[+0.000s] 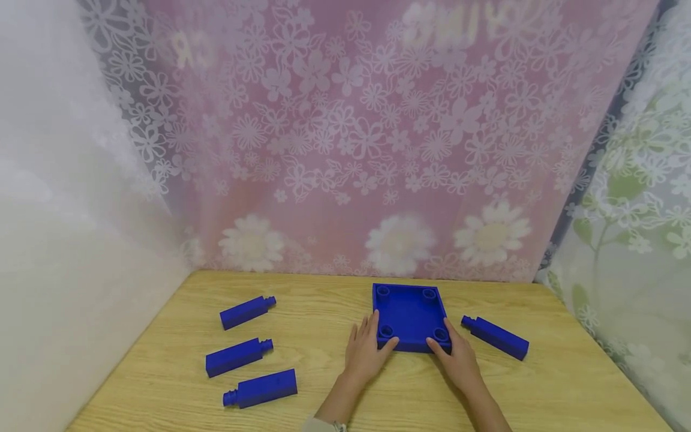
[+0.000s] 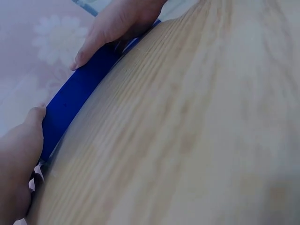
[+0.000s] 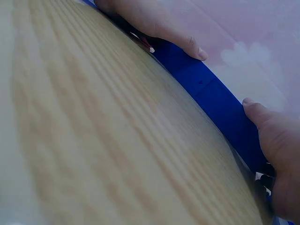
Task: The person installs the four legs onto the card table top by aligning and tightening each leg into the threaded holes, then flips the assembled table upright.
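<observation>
While my left hand (image 1: 363, 354) and right hand (image 1: 459, 363) grip the blue square tray (image 1: 408, 317), thumbs on its near wall, fingers along its sides, all four corner sockets (image 1: 383, 291) look unfilled, so I judge nothing fitted yet. Three peg-ended posts (image 1: 245, 313) (image 1: 234, 358) (image 1: 267, 389) lie left of my fingers, a fourth post (image 1: 498, 338) near on the right, nothing between. Beyond hangs a floral curtain (image 1: 335, 144).

Curtain (image 1: 324, 150): pale blurry capitals up top. Left group (image 1: 191, 50) looks like R plus a fainter C; right group (image 1: 459, 24), I make out I and Y, rest too smeared. Tray (image 3: 220, 108) side: tiny dark triangle mark (image 3: 200, 82). No numbers I can read.
</observation>
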{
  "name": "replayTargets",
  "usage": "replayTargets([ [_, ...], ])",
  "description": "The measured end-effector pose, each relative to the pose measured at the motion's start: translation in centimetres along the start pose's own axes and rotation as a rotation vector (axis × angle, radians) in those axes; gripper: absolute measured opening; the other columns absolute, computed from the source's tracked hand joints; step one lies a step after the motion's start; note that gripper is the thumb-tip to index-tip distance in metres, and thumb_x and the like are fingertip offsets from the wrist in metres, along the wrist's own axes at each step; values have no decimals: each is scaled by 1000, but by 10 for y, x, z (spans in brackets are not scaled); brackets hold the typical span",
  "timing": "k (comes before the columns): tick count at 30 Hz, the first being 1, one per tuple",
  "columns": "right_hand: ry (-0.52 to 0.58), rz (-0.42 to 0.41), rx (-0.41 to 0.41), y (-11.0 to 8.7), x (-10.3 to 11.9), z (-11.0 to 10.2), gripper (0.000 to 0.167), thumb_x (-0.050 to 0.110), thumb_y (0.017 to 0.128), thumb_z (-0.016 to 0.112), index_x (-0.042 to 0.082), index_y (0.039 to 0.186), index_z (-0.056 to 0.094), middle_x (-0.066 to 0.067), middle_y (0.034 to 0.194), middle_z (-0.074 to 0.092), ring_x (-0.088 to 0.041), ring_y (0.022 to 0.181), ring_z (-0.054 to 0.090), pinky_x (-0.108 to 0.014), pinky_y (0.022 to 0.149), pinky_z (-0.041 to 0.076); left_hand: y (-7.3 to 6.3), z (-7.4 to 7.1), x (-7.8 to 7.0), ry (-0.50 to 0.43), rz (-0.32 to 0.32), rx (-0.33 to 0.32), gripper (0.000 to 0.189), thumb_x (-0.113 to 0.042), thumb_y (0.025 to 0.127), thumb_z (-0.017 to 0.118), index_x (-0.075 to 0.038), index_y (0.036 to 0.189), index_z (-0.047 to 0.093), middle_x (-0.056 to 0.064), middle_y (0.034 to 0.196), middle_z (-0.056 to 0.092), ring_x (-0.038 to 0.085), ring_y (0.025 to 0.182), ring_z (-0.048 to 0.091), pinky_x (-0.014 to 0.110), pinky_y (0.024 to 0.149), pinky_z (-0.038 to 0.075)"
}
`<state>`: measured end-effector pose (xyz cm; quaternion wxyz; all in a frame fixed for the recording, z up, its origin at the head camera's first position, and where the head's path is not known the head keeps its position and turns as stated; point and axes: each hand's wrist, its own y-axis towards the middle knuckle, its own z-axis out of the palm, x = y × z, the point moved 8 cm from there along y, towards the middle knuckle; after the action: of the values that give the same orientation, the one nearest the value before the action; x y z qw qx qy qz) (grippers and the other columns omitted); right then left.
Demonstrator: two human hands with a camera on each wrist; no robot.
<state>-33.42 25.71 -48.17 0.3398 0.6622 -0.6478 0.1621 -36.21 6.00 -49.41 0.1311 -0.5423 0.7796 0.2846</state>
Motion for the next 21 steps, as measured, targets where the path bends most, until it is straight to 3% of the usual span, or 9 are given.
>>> replayTargets([
  [8,19,-20,25,-5,8,5,74,41,92,53,-6,141,25,-31,140,27,-48,125,27,-60,98,24,-11,-9,2,-36,12,-32,78,-58,91,40,-3,145,24,12,142,35,28,131,27,40,108,16],
  [21,15,64,107,-24,15,17,80,51,90,50,2,145,20,-28,143,23,-46,127,24,-60,99,23,-35,-21,11,-55,4,-49,78,-57,91,40,-3,144,25,16,142,34,30,131,27,43,106,21],
])
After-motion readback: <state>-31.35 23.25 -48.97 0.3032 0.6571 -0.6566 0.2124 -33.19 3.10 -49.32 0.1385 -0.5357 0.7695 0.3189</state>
